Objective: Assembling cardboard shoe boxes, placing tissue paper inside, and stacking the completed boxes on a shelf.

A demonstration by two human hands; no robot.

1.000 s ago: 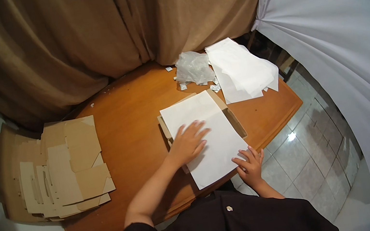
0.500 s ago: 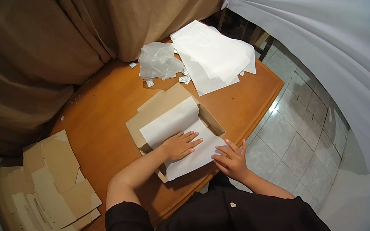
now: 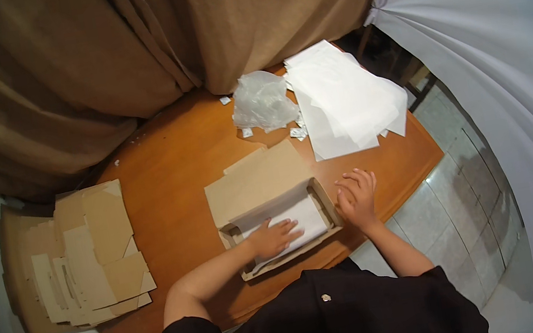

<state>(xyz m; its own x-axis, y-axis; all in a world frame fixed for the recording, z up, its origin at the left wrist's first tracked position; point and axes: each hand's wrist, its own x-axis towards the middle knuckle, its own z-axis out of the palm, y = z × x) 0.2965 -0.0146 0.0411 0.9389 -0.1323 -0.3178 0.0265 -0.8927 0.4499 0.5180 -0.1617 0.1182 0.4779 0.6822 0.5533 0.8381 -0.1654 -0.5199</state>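
A brown cardboard box [image 3: 252, 186] stands near the table's front edge, its lid raised on the far side. White paper [image 3: 303, 211] lies inside, covering much of its bottom. My left hand [image 3: 275, 237] rests flat on that paper with its fingers spread, holding nothing. Just beyond the box's right end, my right hand [image 3: 357, 199] is raised over the table, fingers loosely curved and apart, with nothing in them.
A stack of flat cardboard boxes [image 3: 95, 258] lies at the table's left. At the back right are white paper sheets [image 3: 347, 100], a crumpled clear plastic bag [image 3: 263, 102] and small white packets [image 3: 298, 134]. Brown and white curtains [image 3: 477, 75] hang around the wooden table [image 3: 166, 176].
The paper that stood up over the box and hung past its front edge now lies down inside. My right hand has left the paper and moved up, beyond the box's right end. The view has shifted.
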